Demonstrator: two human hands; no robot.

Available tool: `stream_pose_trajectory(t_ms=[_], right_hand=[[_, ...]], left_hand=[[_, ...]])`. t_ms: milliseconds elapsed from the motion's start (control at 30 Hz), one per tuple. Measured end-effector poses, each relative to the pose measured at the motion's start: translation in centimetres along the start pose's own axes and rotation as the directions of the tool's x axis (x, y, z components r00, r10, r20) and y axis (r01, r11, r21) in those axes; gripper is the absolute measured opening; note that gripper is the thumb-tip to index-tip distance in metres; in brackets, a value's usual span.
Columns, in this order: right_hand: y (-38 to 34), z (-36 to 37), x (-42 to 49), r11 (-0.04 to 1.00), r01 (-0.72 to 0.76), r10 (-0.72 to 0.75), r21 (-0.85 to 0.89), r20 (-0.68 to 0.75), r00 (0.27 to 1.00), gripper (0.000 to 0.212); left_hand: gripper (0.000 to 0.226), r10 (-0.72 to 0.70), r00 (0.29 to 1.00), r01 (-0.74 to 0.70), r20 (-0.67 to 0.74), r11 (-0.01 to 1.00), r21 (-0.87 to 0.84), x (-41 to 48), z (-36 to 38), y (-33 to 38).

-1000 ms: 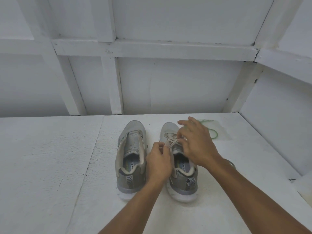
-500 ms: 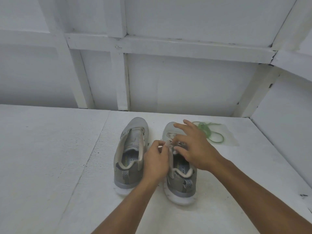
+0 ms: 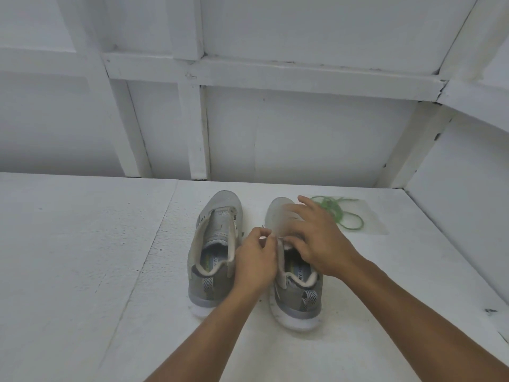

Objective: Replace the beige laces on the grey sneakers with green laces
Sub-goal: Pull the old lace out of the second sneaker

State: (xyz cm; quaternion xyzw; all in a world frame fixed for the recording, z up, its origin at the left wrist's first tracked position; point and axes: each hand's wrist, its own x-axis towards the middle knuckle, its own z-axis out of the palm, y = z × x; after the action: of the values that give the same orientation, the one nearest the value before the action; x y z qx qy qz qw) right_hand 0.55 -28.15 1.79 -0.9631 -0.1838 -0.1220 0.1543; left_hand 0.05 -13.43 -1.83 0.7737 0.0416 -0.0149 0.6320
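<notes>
While the left sneaker (image 3: 214, 244) and the right sneaker (image 3: 296, 296) are stood side by side toward the back edge of the white surface (image 3: 82, 257), heels nearest the person, both hands are held over the right one. The beige lace (image 3: 280, 241) is pinched by the curled fingers of the left hand (image 3: 256, 260). The right hand (image 3: 322, 244) is blurred, so its grip cannot be told. The green laces (image 3: 340, 213) are heaped near the back right corner
</notes>
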Motion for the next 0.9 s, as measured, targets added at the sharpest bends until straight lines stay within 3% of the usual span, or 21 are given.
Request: stream_pose_trajectory(t_ms=[200, 400, 600, 733, 900], right_hand=[[2.1, -1.8, 0.2, 0.992, -0.123, 0.116, -0.033, -0.162, 0.98, 0.008], [0.4, -1.1, -0.1, 0.998, -0.013, 0.016, 0.053, -0.052, 0.999, 0.035], [0.1, -0.2, 0.6, 0.998, 0.01, -0.009, -0.063, 0.016, 1.0, 0.004], [1.0, -0.7, 0.2, 0.995, 0.05, -0.056, -0.088, -0.065, 0.996, 0.005], [2.2, -3.1, 0.0, 0.989, -0.134, 0.144, 0.068, -0.19, 0.971, 0.012]], left_hand=[[0.017, -0.01, 1.0, 0.01, 0.002, 1.0, -0.002, -0.1, -0.2, 0.4], [0.017, -0.021, 1.0, 0.021, 0.005, 1.0, -0.021, -0.1, -0.2, 0.4], [0.02, -0.038, 0.999, 0.039, 0.026, 0.998, -0.041, 0.0, -0.4, 0.4], [0.022, -0.029, 0.999, 0.03, 0.033, 0.999, -0.023, 0.1, -0.3, 0.3], [0.021, -0.029, 0.999, 0.028, 0.035, 0.999, 0.017, 0.2, -0.3, 0.2]])
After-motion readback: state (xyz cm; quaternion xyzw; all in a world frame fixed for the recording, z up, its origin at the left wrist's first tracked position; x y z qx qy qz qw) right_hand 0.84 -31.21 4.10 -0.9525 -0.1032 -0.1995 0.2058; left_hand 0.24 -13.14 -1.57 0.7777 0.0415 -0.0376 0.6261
